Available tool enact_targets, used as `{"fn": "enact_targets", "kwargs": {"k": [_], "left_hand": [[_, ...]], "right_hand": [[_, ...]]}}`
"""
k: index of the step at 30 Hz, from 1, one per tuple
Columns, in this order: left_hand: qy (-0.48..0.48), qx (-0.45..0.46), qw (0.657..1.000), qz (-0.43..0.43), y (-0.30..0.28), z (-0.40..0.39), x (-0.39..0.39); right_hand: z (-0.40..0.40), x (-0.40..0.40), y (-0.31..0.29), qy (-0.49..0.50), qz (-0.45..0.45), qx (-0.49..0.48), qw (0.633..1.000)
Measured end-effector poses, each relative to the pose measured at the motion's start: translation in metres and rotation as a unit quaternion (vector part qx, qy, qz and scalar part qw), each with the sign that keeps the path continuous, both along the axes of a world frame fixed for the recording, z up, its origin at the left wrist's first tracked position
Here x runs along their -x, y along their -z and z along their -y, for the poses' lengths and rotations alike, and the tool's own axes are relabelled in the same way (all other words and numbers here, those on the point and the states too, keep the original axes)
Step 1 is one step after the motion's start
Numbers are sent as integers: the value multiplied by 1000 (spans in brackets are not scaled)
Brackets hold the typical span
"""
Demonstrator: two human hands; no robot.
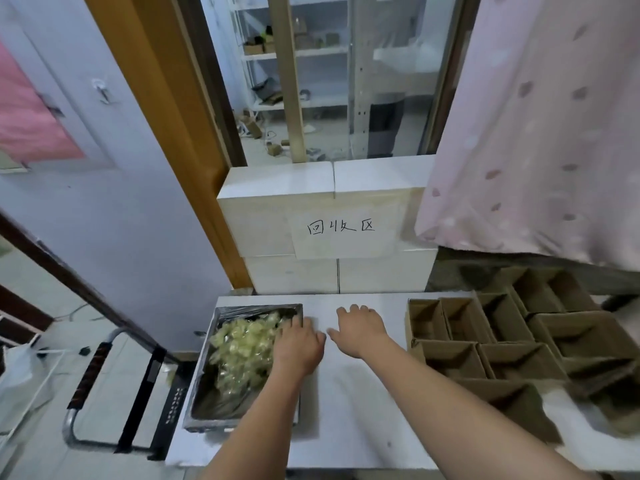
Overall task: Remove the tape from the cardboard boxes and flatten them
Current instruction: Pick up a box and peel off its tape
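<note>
My left hand (299, 344) reaches over the tape-filled tray (207, 403), my right hand (360, 329) lies flat on the counter (346, 410), both empty, beside open cardboard boxes (512, 337).

a: surface (346, 393)?
b: white, flat.
a: items on it?
b: metal tray (207, 419) at left, filled with crumpled clear tape (239, 348). open cardboard boxes (512, 344) clustered at right, touching one another. both hands rest flat between.

The boxes (502, 344) are matt brown cardboard. The bin (204, 407) is shiny metal. Tape (242, 348) in the bin looks glossy, crinkled plastic.
</note>
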State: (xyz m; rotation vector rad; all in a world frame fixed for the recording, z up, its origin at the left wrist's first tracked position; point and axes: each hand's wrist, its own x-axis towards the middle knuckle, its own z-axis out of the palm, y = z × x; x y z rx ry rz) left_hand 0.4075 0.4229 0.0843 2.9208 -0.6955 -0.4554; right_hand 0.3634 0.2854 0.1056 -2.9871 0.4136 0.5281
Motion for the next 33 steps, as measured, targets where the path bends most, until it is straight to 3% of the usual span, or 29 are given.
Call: {"fn": "enact_targets", "kwargs": {"k": [19, 33], "left_hand": [[177, 26, 984, 9, -7, 48, 93], [249, 49, 967, 39, -29, 192, 192]], "right_hand": [[29, 145, -35, 171, 10, 22, 985], [153, 263, -40, 261, 92, 13, 961]]}}
